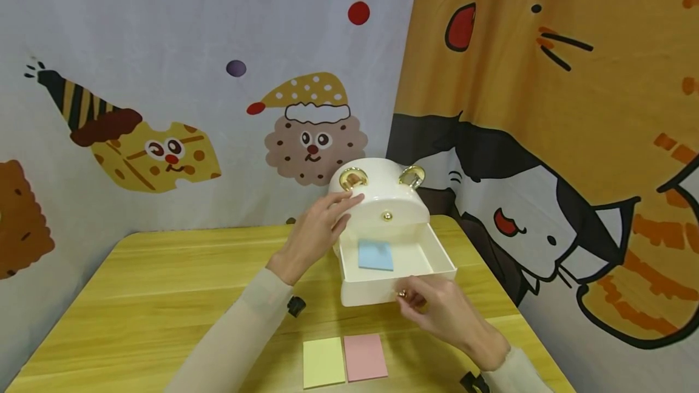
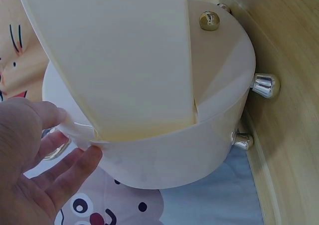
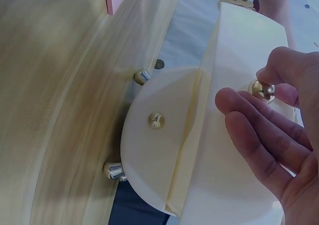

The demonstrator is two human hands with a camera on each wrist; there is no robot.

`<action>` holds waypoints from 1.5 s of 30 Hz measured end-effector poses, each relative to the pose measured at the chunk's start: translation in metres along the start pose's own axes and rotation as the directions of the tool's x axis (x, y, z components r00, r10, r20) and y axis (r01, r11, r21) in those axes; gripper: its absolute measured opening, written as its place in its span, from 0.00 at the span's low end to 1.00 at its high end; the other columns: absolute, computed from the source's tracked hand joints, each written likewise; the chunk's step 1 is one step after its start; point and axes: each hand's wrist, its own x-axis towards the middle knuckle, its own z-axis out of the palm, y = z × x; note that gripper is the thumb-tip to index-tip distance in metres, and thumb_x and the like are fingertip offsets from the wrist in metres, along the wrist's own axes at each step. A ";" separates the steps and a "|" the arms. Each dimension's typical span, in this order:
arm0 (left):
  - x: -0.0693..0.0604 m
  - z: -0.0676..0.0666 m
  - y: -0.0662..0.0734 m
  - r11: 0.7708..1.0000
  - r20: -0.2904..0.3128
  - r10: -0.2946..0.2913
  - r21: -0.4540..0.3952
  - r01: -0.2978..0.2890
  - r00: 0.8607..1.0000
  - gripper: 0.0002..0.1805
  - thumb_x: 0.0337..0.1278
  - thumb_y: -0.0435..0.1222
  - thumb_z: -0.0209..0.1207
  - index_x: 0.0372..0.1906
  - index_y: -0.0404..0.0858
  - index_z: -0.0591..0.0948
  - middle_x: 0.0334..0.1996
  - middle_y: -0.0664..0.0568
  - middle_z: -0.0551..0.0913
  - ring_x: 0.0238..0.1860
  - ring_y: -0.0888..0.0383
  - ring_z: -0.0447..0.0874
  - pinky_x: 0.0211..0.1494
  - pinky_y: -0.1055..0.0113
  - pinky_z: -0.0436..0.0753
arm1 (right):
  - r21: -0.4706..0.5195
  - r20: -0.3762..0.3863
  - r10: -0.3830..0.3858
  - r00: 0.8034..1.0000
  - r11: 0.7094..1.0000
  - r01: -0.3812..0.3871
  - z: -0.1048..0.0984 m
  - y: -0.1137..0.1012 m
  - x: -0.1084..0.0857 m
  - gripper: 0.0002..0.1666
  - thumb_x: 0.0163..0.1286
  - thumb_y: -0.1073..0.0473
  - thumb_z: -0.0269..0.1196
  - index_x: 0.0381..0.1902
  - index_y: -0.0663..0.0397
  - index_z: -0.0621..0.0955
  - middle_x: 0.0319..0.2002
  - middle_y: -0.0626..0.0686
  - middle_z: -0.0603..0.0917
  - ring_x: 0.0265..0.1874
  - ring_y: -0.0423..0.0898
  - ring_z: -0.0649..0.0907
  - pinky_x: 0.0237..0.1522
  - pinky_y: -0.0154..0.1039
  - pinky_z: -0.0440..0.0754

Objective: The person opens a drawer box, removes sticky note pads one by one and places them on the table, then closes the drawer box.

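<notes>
A white rounded drawer box [image 1: 379, 184] with gold-rimmed ears stands at the back of the table. Its middle drawer [image 1: 363, 293] is pulled out and holds a light blue sticky-note pad [image 1: 375, 255]. My right hand [image 1: 445, 317] pinches the drawer's gold knob [image 3: 262, 91] between thumb and finger, the other fingers beside the drawer front. My left hand [image 1: 315, 232] rests on the box's left edge near one ear; its fingers [image 2: 75, 175] lie loosely extended against the rim. In front of the box lie a yellow sticky-note pad [image 1: 324, 362] and a pink one [image 1: 366, 357], side by side.
The wooden table [image 1: 180, 308] extends to the left of the box. Behind it hangs a printed cartoon curtain [image 1: 180, 29], with an orange cat panel [image 1: 601, 77] close on the right. Gold knobs [image 2: 209, 21] and metallic feet [image 2: 265, 86] stick out from the box.
</notes>
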 end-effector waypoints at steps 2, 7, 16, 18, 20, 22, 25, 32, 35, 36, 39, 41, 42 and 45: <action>0.000 0.000 0.000 1.000 0.004 -0.003 0.000 0.003 1.000 0.31 0.82 0.31 0.71 0.83 0.50 0.83 0.73 0.45 0.89 0.64 0.45 0.94 0.60 0.55 0.97 | 0.008 -0.006 -0.009 1.000 1.000 0.009 0.000 0.000 -0.001 0.21 0.57 0.74 0.82 0.45 0.50 0.90 0.35 0.44 0.95 0.30 0.31 0.90 0.34 0.21 0.87; 0.000 -0.001 0.001 1.000 0.015 -0.010 -0.006 0.011 1.000 0.31 0.83 0.32 0.70 0.83 0.51 0.83 0.74 0.45 0.88 0.66 0.45 0.93 0.61 0.54 0.97 | 0.012 -0.020 -0.025 0.999 1.000 0.026 0.001 0.002 -0.005 0.23 0.56 0.75 0.83 0.45 0.49 0.89 0.35 0.43 0.94 0.30 0.31 0.89 0.34 0.21 0.88; 0.000 -0.001 -0.001 1.000 0.002 -0.002 -0.003 0.002 1.000 0.31 0.83 0.31 0.70 0.83 0.50 0.83 0.73 0.44 0.89 0.64 0.45 0.93 0.56 0.56 0.97 | -0.016 -0.024 -0.011 1.000 1.000 0.011 0.001 -0.001 -0.009 0.23 0.55 0.74 0.82 0.45 0.48 0.89 0.36 0.43 0.94 0.31 0.31 0.90 0.34 0.21 0.88; 0.000 0.000 -0.001 1.000 -0.009 0.006 -0.002 -0.006 1.000 0.31 0.83 0.31 0.71 0.83 0.49 0.84 0.73 0.44 0.89 0.62 0.45 0.94 0.55 0.56 0.97 | -0.018 -0.029 -0.015 0.999 1.000 0.014 0.001 -0.001 -0.009 0.23 0.55 0.74 0.82 0.45 0.48 0.89 0.36 0.43 0.94 0.31 0.31 0.90 0.35 0.21 0.88; 0.000 0.000 -0.001 1.000 -0.011 0.006 -0.001 -0.006 1.000 0.30 0.82 0.31 0.71 0.82 0.49 0.84 0.73 0.44 0.89 0.62 0.45 0.94 0.54 0.56 0.97 | -0.016 -0.031 -0.019 0.999 1.000 0.018 0.001 -0.001 -0.010 0.24 0.55 0.75 0.83 0.45 0.48 0.89 0.36 0.43 0.94 0.30 0.31 0.90 0.35 0.21 0.88; 0.000 0.000 -0.001 1.000 -0.009 0.005 0.000 -0.005 1.000 0.30 0.83 0.31 0.71 0.83 0.49 0.84 0.73 0.44 0.89 0.62 0.45 0.94 0.55 0.56 0.97 | -0.013 -0.031 -0.025 0.999 1.000 0.025 0.001 -0.002 -0.011 0.24 0.54 0.75 0.83 0.45 0.49 0.89 0.36 0.43 0.94 0.30 0.31 0.90 0.34 0.20 0.88; 0.000 0.000 0.000 1.000 -0.003 0.000 -0.001 0.000 1.000 0.30 0.83 0.31 0.70 0.83 0.50 0.84 0.73 0.44 0.89 0.62 0.45 0.94 0.56 0.55 0.97 | -0.006 -0.029 -0.030 0.999 1.000 0.030 0.001 -0.003 -0.012 0.25 0.54 0.75 0.83 0.45 0.50 0.89 0.36 0.44 0.95 0.30 0.31 0.90 0.34 0.20 0.88; -0.001 0.000 0.000 1.000 -0.015 0.002 -0.004 -0.002 1.000 0.30 0.82 0.31 0.71 0.82 0.49 0.84 0.73 0.44 0.89 0.63 0.44 0.94 0.57 0.54 0.97 | 0.017 -0.018 -0.019 1.000 1.000 0.019 0.003 -0.004 -0.016 0.24 0.56 0.74 0.84 0.47 0.51 0.90 0.39 0.45 0.96 0.32 0.32 0.91 0.36 0.20 0.88; -0.001 0.000 0.001 1.000 -0.016 -0.004 0.003 0.004 1.000 0.30 0.83 0.32 0.71 0.83 0.50 0.84 0.74 0.45 0.89 0.64 0.44 0.94 0.57 0.55 0.97 | 0.030 -0.004 -0.013 1.000 0.999 0.013 0.002 -0.004 -0.017 0.20 0.63 0.71 0.84 0.48 0.51 0.90 0.40 0.45 0.96 0.32 0.32 0.92 0.37 0.21 0.89; -0.001 0.000 0.001 1.000 -0.015 -0.007 0.004 0.007 1.000 0.30 0.83 0.32 0.71 0.83 0.50 0.84 0.74 0.45 0.89 0.64 0.44 0.94 0.56 0.55 0.97 | 0.034 -0.001 -0.016 1.000 0.999 0.016 0.002 -0.004 -0.017 0.17 0.66 0.69 0.83 0.48 0.51 0.90 0.41 0.45 0.96 0.33 0.32 0.92 0.37 0.21 0.89; -0.001 0.000 0.001 1.000 -0.014 -0.014 0.009 0.015 1.000 0.31 0.83 0.32 0.71 0.83 0.51 0.83 0.74 0.45 0.89 0.65 0.44 0.94 0.58 0.55 0.97 | 0.035 0.002 -0.037 0.999 0.999 0.037 0.000 -0.003 -0.014 0.09 0.76 0.63 0.80 0.49 0.49 0.90 0.40 0.43 0.96 0.32 0.31 0.91 0.37 0.22 0.89; -0.001 -0.001 0.002 1.000 -0.012 -0.016 0.008 0.017 1.000 0.31 0.83 0.32 0.71 0.83 0.50 0.84 0.73 0.45 0.89 0.65 0.43 0.93 0.61 0.54 0.97 | 0.027 0.002 -0.057 0.998 0.998 0.057 -0.002 -0.002 -0.012 0.04 0.81 0.59 0.77 0.49 0.48 0.90 0.38 0.41 0.95 0.31 0.30 0.90 0.36 0.22 0.88; -0.001 -0.001 0.002 1.000 -0.007 -0.019 0.010 0.019 1.000 0.31 0.83 0.32 0.71 0.83 0.50 0.83 0.73 0.45 0.89 0.65 0.44 0.93 0.62 0.54 0.97 | 0.024 0.001 -0.068 0.998 0.997 0.068 -0.004 -0.002 -0.011 0.03 0.83 0.58 0.75 0.48 0.48 0.91 0.36 0.40 0.94 0.30 0.30 0.89 0.35 0.21 0.88; -0.001 0.000 0.002 1.000 0.003 -0.023 0.011 0.023 1.000 0.31 0.83 0.32 0.70 0.83 0.51 0.83 0.73 0.45 0.90 0.66 0.44 0.93 0.63 0.53 0.96 | 0.031 0.008 -0.076 0.997 0.997 0.075 -0.009 -0.001 -0.008 0.02 0.83 0.59 0.75 0.48 0.47 0.91 0.34 0.38 0.93 0.29 0.28 0.88 0.33 0.21 0.86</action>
